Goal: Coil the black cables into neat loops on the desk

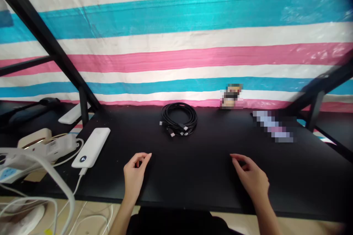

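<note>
Striped sheeting (176, 14) hangs behind a black tabletop (193, 170), where a coil of black cables (179, 119) lies centre-back, well apart from the left hand (135, 176) and right hand (252, 180), fingers loosely curled, empty.

A black worktop (209, 176) stands against a sheet (176, 44) striped in pink, turquoise and white. Black frame bars (46, 40) slant at both sides. A pale floor (91, 220) shows below the front edge.

Matt black, smooth worktop (209, 176); at 12 o'clock, matt plastic-sheathed cable coil (179, 117); at 9 o'clock, glossy white plastic power bank (92, 147).
</note>
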A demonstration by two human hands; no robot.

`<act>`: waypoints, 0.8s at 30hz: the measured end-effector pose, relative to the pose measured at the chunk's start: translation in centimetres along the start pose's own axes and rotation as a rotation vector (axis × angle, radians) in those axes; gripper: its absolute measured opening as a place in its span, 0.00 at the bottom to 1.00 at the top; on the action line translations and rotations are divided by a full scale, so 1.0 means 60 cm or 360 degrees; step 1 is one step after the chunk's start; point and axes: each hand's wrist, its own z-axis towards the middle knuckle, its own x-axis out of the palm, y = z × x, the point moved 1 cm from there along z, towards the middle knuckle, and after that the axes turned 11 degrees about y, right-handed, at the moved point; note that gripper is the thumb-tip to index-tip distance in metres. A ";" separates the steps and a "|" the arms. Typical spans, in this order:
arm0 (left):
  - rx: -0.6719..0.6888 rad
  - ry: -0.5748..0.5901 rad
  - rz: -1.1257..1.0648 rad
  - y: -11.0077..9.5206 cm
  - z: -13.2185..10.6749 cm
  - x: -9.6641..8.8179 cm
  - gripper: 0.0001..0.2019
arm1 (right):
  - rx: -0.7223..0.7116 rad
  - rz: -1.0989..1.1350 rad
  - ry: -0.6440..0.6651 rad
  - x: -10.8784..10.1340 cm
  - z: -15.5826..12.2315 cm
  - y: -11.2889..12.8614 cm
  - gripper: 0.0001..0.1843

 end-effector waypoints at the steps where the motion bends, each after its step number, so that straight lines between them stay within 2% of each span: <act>1: -0.0013 0.0015 -0.0015 0.000 0.001 0.000 0.13 | 0.0000 0.0001 0.0004 0.000 0.000 -0.001 0.25; 10: 0.0057 0.0122 -0.0055 -0.017 0.000 0.000 0.15 | -0.0004 0.0000 -0.0001 0.000 -0.001 -0.001 0.25; 12: 0.0085 0.0132 -0.0019 -0.017 -0.002 0.001 0.19 | -0.0014 -0.0004 -0.0010 0.001 0.000 -0.001 0.25; 17: 0.0330 0.0105 0.0241 -0.012 -0.003 0.004 0.25 | -0.0020 0.0000 -0.0009 0.001 0.003 0.000 0.25; 20: 0.0474 0.0207 0.0292 -0.028 -0.001 0.023 0.24 | -0.0056 0.0018 -0.0017 0.002 0.004 0.000 0.25; 24: 0.0751 0.0496 0.0433 -0.091 0.004 0.085 0.21 | -0.0134 0.0044 -0.0051 0.005 0.004 -0.002 0.24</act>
